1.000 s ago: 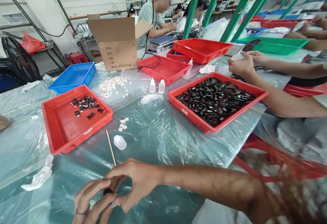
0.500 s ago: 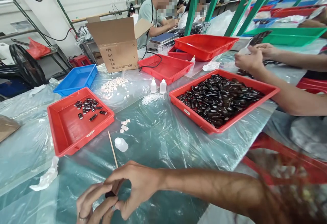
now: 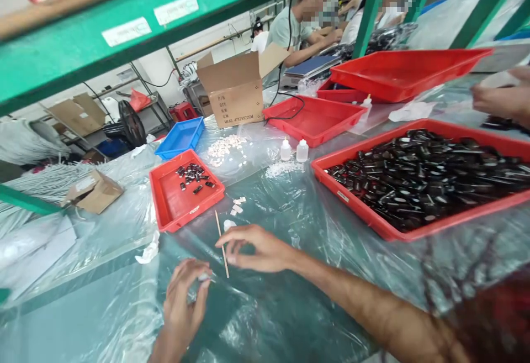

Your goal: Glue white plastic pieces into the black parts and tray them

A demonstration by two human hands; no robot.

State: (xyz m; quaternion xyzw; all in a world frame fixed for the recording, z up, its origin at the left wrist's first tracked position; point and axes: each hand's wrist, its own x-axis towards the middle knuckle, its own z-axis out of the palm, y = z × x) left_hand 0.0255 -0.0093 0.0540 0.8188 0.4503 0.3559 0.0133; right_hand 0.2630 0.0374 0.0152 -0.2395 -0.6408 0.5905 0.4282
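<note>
My left hand (image 3: 184,302) rests low on the plastic-covered table (image 3: 290,296), its fingers pinched on a small part that I cannot make out clearly. My right hand (image 3: 256,248) lies a little further out, fingers curled round a thin wooden stick (image 3: 219,230) lying on the sheet. A small clear bottle (image 3: 228,224) lies on its side just beyond the right hand's fingers. A few white pieces (image 3: 237,205) sit beside it. A small red tray (image 3: 174,211) with several dark parts stands just beyond, to the left.
A large red tray (image 3: 372,225) full of dark parts stands at right, with a co-worker's hand (image 3: 497,100) beyond it. Two dropper bottles (image 3: 293,150), a pile of white pieces (image 3: 226,147), a blue tray (image 3: 180,136), a cardboard box (image 3: 236,95) and more red trays (image 3: 314,120) stand further back. A green beam (image 3: 144,20) crosses overhead.
My hands have come apart: the right has gone forward onto the stick, while the left stays pinched on its small part. The view has swung up and left.
</note>
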